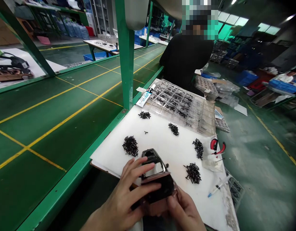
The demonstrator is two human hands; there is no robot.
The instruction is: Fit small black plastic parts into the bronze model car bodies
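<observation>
Between both hands (127, 191) (185, 205), a model car (165, 182)

The white tabletop (159, 138) is the brightest broad surface, evenly lit with only soft shadows. Pale light enters through high windows (232, 18) at the upper right, and a ceiling lamp (290, 17) glows near them, yet that side of the room stays dim. White reflections glare on the glossy model car (168, 183), and the clear plastic case (207, 112) shines weakly. Deep shadow fills the space below the green conveyor (85, 106). Wide-angle distortion makes uprights lean, and the top right corner darkens to black. Distant shelves look soft; coarse pixel blocks mask the co-worker's head (198, 19).
</observation>
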